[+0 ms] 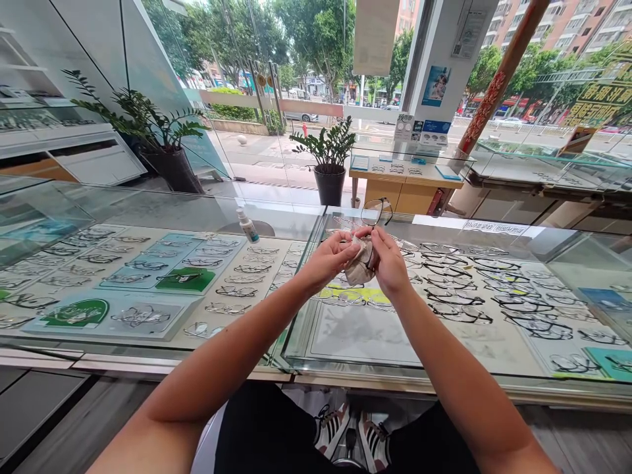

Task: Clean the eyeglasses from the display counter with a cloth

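Over the glass counter, my two hands are close together around a crumpled beige cloth (pixel 359 268). My left hand (pixel 332 258) is closed, its fingers pinching the cloth from the left. Closed on the other side, my right hand (pixel 389 262) grips a pair of dark-framed eyeglasses (pixel 378 212). One lens of the pair sticks up above the fingers, and a dark piece shows beside the cloth. The rest of the eyeglasses is hidden by the fingers and cloth.
A white spray bottle (pixel 247 226) stands on the glass counter (pixel 291 322) to the left. Rows of eyeglasses (pixel 457 283) lie under the glass. Beyond the counter are a potted plant (pixel 330 178) and a low wooden display case (pixel 405 191).
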